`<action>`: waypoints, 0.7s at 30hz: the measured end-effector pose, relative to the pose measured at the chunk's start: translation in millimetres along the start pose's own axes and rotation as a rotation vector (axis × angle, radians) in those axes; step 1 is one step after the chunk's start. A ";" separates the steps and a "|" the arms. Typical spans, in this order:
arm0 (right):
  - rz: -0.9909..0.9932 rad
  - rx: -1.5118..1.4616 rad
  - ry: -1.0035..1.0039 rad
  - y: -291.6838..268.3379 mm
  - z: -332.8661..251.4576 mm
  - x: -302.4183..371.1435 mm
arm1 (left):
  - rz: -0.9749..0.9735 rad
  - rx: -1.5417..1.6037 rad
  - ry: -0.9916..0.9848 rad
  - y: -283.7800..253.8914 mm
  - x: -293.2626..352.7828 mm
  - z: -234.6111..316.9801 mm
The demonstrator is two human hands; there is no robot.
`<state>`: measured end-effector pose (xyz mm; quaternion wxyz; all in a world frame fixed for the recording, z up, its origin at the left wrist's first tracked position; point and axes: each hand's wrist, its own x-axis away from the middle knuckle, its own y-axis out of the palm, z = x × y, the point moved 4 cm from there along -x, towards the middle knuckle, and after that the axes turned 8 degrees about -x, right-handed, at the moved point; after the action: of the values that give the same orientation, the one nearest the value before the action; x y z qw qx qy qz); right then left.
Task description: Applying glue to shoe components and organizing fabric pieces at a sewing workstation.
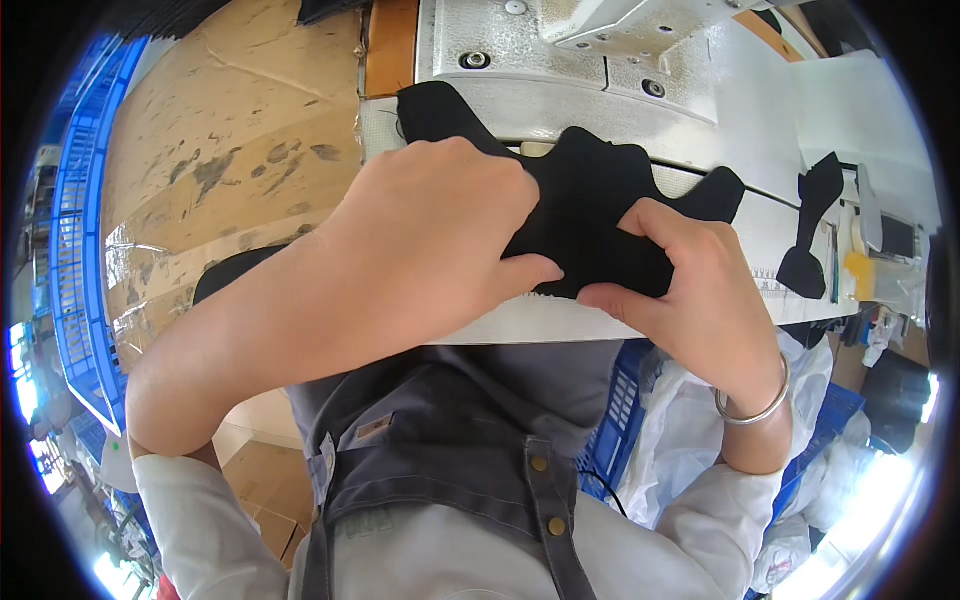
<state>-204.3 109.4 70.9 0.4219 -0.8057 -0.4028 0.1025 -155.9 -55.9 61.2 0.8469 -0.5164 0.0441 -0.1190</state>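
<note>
A black cut piece of fabric (590,200) with a wavy far edge lies across the white bed of a sewing machine. My left hand (440,215) rests over its left part, fingers curled down out of sight and the thumb along the near edge. At the right side of the fabric, my right hand (690,275) grips it, with thumb and index finger bent toward each other and the other fingers hidden. Part of the cloth disappears under my left hand. More black material (235,272) shows past my left forearm.
The sewing machine's white body (560,80) stands at the far side. A small black fabric piece (810,225) lies on the right. Taped cardboard (230,140) covers the left surface beside a blue crate (80,230). A translucent plastic bag (690,425) hangs below the near edge.
</note>
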 end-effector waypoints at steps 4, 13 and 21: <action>-0.003 0.034 0.005 1.0 0.0 -1.7 | -0.084 0.109 -0.099 -5.1 -1.1 -11.2; 0.005 0.053 0.010 1.8 0.6 -2.2 | -0.242 0.278 -0.160 -10.5 -3.6 -15.5; -0.002 0.054 0.010 2.6 0.8 -3.1 | -0.231 0.280 -0.146 -7.1 -0.2 -19.9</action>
<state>-205.3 106.7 67.9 0.4456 -0.7941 -0.3987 0.1091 -161.2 -76.2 58.3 0.8921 -0.4024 -0.0938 -0.1826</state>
